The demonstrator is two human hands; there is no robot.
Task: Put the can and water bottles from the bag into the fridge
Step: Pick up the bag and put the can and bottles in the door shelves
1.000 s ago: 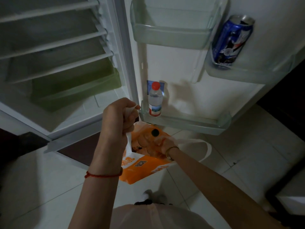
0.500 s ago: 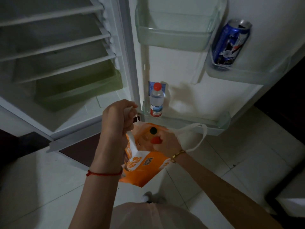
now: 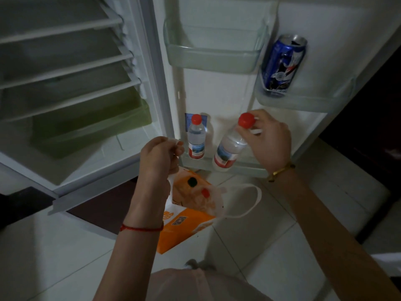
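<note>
My right hand [image 3: 268, 139] grips a clear water bottle [image 3: 227, 148] with a red cap by its neck, tilted, its base at the lower door shelf [image 3: 249, 168]. Another red-capped water bottle [image 3: 196, 137] stands upright on that shelf to the left. A blue can [image 3: 283, 66] sits in the upper right door bin. My left hand [image 3: 159, 154] is closed on one white handle of the orange bag [image 3: 191, 213], which hangs open below; a red cap and a dark cap show inside it.
The fridge door stands open on the right with an empty clear bin [image 3: 212, 53] at the top. The fridge interior [image 3: 65, 83] on the left has bare shelves and a green drawer. White tiled floor [image 3: 271, 235] lies below.
My right hand came up out of the bag with a water bottle and carried it to the lower door shelf. The left hand kept holding the bag handle.
</note>
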